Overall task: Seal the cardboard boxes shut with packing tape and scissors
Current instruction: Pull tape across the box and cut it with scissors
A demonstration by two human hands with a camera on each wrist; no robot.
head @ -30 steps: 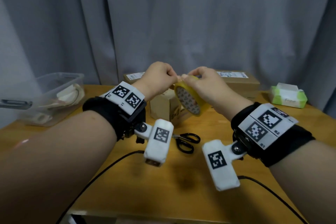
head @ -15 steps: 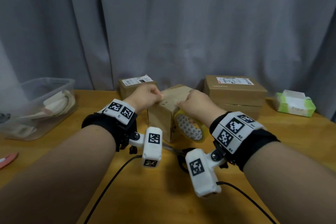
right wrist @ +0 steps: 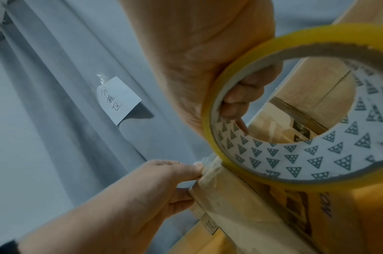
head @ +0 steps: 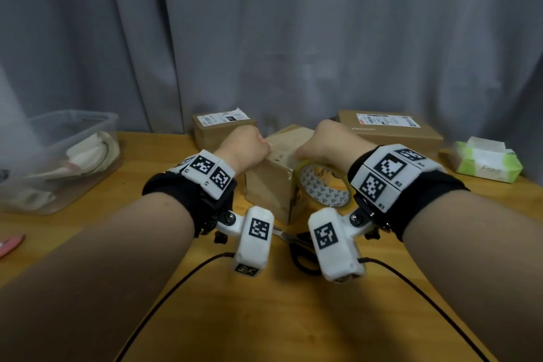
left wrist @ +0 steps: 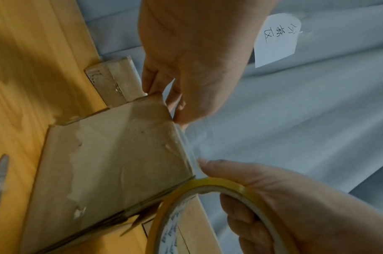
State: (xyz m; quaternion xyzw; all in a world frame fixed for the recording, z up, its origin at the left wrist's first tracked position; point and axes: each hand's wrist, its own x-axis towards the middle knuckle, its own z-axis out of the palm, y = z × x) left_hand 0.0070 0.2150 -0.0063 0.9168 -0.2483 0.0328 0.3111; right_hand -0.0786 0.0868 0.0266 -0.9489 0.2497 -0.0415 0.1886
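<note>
Three cardboard boxes are sitting on the table (head: pixel 382 288), and I am working on the small box (head: pixel 273 185) nearest me, between my two hands. My left hand (head: pixel 245 147) is pinching the free end of the tape against the box's far left top edge, fingers curled tight. My right hand (head: pixel 326 142) is gripping the tape roll (head: pixel 323 188), fingers hooked through its core, just off the box's right side. Clear tape is stretching across the top from left to right, so I judge the coming pull runs rightward and down. The scissors (head: pixel 302 247) are lying on the table close below both wrists, nearer the right one.
</note>
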